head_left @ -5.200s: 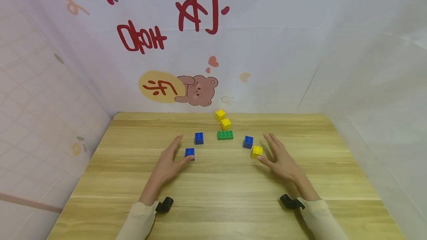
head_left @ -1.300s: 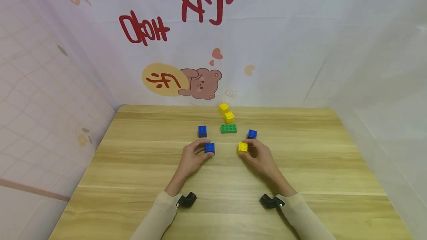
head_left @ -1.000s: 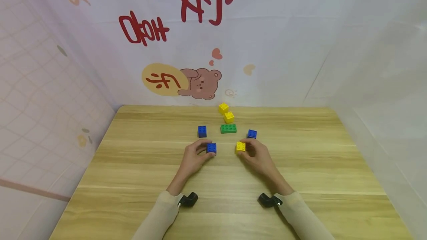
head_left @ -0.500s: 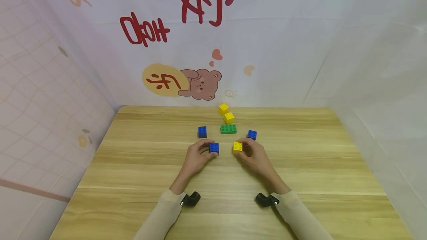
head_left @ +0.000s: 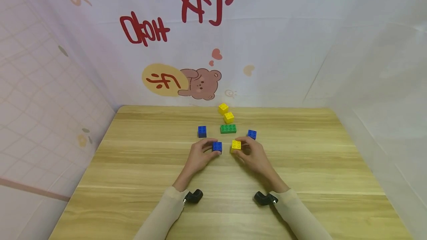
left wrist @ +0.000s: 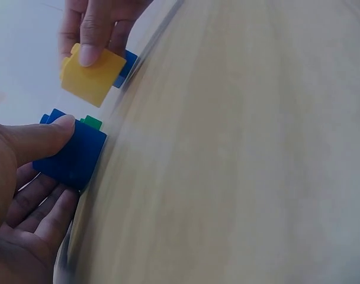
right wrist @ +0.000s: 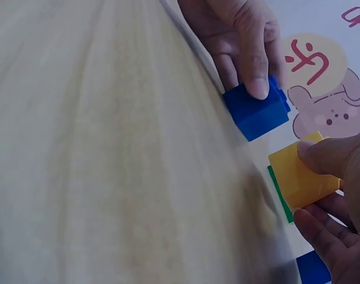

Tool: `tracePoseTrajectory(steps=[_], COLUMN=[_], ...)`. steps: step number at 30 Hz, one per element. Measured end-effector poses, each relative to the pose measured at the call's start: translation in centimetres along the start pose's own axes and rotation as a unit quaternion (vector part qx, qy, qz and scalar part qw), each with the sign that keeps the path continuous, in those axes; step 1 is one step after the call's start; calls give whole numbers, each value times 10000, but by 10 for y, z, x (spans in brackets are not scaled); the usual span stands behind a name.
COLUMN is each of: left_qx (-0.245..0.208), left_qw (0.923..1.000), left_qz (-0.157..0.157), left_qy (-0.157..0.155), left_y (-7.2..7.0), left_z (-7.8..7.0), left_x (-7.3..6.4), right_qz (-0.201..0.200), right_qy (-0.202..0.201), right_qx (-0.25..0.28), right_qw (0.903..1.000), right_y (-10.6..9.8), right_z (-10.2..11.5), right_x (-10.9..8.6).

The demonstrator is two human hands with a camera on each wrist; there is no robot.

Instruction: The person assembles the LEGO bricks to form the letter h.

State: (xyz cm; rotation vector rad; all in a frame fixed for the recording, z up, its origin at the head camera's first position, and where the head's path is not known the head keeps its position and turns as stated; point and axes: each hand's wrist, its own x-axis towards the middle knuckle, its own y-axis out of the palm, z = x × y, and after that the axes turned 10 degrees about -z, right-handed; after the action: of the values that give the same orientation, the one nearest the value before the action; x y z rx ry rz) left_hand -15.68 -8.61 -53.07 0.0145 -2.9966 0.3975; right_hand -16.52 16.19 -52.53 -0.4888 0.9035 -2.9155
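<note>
My left hand [head_left: 198,157] pinches a blue toy building brick [head_left: 217,146] between thumb and fingers. Facing it, my right hand [head_left: 257,156] grips a yellow building brick [head_left: 235,146] the same way. A narrow gap separates the two bricks, and both have their studs up. In the left wrist view the thumb presses one side of the blue brick [left wrist: 76,151], with fingertips under its far side. The right wrist view has the yellow brick [right wrist: 301,171] between thumb and fingers. Whether either brick touches the table cannot be told.
Beyond the hands lie a long green brick [head_left: 228,129], a blue brick [head_left: 202,131] to the left and another blue brick [head_left: 252,134] behind the right fingers. Two yellow bricks [head_left: 228,117] sit near the wooden table's [head_left: 146,129] back edge, before a printed wall cloth [head_left: 273,55].
Earlier both hands were spread beside the bricks; they then took hold of the blue and yellow ones. Since then the two held bricks have moved inward, closer together. The other bricks stay put.
</note>
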Motion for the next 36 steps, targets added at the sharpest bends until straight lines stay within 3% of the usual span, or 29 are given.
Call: tracePoseTrajectory(steps=[12,28,36], left_qx=[61,-243,-177], left_qw=[9999,9996,9997], left_qz=[59,101,140], left_qy=[77,-36,123], left_y=[6,12,14], left_z=[-3,-6,-3], left_x=[3,8,12], right_qz=[-70,-46,-38], right_qy=[-364,-668,-868], right_qx=[471,314,309], right_qw=[9982,9973,9957], right_y=[-1,0,6], right_z=[15,31,36], right_x=[7,22,26])
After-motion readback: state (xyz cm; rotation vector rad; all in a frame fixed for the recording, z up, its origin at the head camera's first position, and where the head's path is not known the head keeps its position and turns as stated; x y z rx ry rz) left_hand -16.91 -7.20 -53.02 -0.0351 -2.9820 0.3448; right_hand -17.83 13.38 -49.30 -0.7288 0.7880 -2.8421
